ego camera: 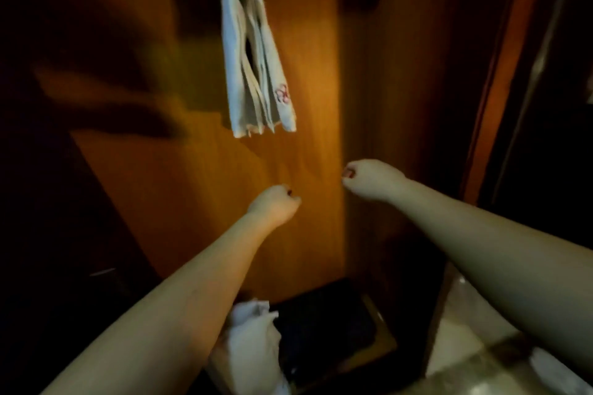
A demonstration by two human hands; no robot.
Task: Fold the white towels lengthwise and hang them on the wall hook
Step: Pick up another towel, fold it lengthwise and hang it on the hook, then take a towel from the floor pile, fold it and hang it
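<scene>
White towel, folded into a long narrow strip, hangs doubled over high on the wooden wall panel. The hook itself is hidden beneath the fold at the top. Both tails hang down side by side, layered edges visible at the lower ends; a small red mark shows near the bottom of the right-hand tail. The towel is free of both hands.

Left hand: below the towel and slightly left of it, forearm raised toward the panel, fingers curled into a loose fist, nothing held. Dark nail polish visible at a fingertip.

Right hand: below and right of the towel, a little higher than the left, fingers likewise curled in, nothing held. Red nail polish visible.

The two hands are near each other but apart, both well under the towel's lower ends.

More white cloth lies bunched low in the frame under the left forearm, beside a dark flat object. Pale glossy floor at lower right. Frame dim and somewhat blurred.
</scene>
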